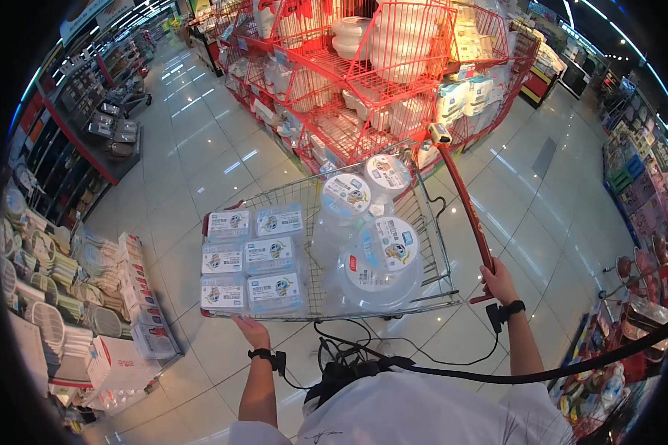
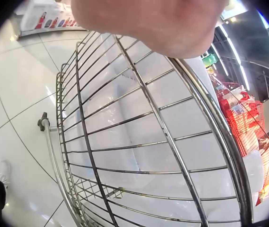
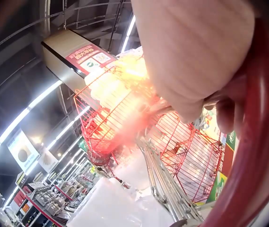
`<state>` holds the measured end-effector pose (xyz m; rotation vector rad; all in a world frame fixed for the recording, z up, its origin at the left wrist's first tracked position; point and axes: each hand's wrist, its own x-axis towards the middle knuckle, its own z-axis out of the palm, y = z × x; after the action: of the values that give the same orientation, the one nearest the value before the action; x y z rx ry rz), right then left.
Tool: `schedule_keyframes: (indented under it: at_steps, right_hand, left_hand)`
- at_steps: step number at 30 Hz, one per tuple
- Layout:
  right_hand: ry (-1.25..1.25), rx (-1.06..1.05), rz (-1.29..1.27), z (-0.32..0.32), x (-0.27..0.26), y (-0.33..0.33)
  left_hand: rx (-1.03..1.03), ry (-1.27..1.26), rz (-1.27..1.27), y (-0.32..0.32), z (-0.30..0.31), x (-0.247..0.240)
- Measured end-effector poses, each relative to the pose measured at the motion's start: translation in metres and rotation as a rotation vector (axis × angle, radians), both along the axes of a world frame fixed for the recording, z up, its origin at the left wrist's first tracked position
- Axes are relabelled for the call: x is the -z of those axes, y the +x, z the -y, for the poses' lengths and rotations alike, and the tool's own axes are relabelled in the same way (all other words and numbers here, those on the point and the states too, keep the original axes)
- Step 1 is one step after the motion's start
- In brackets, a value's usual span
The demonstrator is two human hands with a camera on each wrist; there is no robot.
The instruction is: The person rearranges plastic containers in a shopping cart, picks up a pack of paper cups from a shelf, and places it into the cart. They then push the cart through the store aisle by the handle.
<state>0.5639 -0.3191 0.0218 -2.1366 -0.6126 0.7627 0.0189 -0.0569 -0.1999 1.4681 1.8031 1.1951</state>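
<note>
A wire shopping cart (image 1: 313,302) stands in front of the person, holding several packs of clear rectangular containers (image 1: 274,254) on the left and round-lidded tubs (image 1: 382,252) on the right. The right hand (image 1: 500,282) grips the red handle bar (image 1: 464,196) near its close end; in the right wrist view that hand (image 3: 196,52) is beside the curved red bar (image 3: 259,123). At the cart's near left corner is the left hand (image 1: 252,331), palm up against the rim. The left wrist view shows part of this hand (image 2: 148,23) over the metal rim (image 2: 219,137); its fingertips are hidden.
Red wire display racks (image 1: 326,67) with white goods rise beyond the cart. Shelves of dishes (image 1: 48,297) line the left, and a display of packaged goods (image 1: 638,319) lines the right. Tiled floor (image 1: 200,163) runs along both sides of the racks. Black cables (image 1: 438,362) hang near the person's waist.
</note>
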Motion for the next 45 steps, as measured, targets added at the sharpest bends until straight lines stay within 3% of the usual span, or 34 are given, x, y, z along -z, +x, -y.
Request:
schedule_keyframes:
  at_steps: [5, 8, 10, 12, 14, 17, 20, 22, 24, 26, 31, 36, 38, 45]
  right_hand:
    - [-0.014, 0.017, -0.023, -0.003, -0.002, -0.007]
    - [0.037, 0.003, -0.021, -0.001, 0.001, -0.014]
    - [-0.023, -0.008, -0.018, -0.002, 0.0, -0.011]
    - [0.01, 0.012, -0.006, -0.002, 0.009, -0.016]
    - [0.041, -0.031, 0.015, 0.003, 0.019, -0.018]
    - [0.066, -0.032, 0.046, 0.01, 0.032, -0.021]
    - [0.033, -0.043, 0.078, 0.009, 0.032, -0.024]
    - [0.001, -0.123, 0.222, 0.012, 0.05, -0.016]
    - [-0.017, -0.082, 0.144, 0.009, 0.037, -0.021]
    - [-0.045, -0.125, 0.271, 0.006, 0.046, -0.02]
    - [-0.032, -0.118, 0.284, 0.001, 0.061, -0.016]
    - [-0.052, -0.109, 0.362, -0.002, 0.064, -0.02]
    - [-0.04, -0.108, 0.375, -0.003, 0.066, -0.021]
    - [-0.048, -0.136, 0.287, -0.022, 0.068, -0.035]
  left_hand:
    - [0.01, -0.034, -0.051, 0.002, -0.007, -0.006]
    - [0.039, -0.008, -0.052, -0.023, -0.018, 0.029]
    - [0.066, 0.149, 0.41, -0.028, -0.034, 0.061]
    - [0.088, 0.076, 0.59, -0.041, -0.051, 0.078]
    - [0.125, 0.046, 0.277, -0.047, -0.056, 0.08]
    - [0.12, -0.028, 0.437, -0.041, -0.057, 0.07]
    - [-0.006, -0.086, 0.389, -0.04, -0.061, 0.05]
    - [-0.109, -0.199, 0.157, -0.025, -0.058, 0.031]
    - [-0.072, -0.166, 0.245, -0.02, -0.067, 0.026]
    - [-0.14, -0.21, 0.267, -0.012, -0.067, 0.021]
    - [-0.069, -0.15, 0.257, -0.025, -0.083, 0.061]
    - [-0.087, -0.208, 0.264, -0.011, -0.071, 0.038]
    - [-0.024, -0.206, 0.281, -0.021, -0.078, 0.053]
    - [-0.176, -0.234, 0.216, -0.046, -0.104, 0.081]
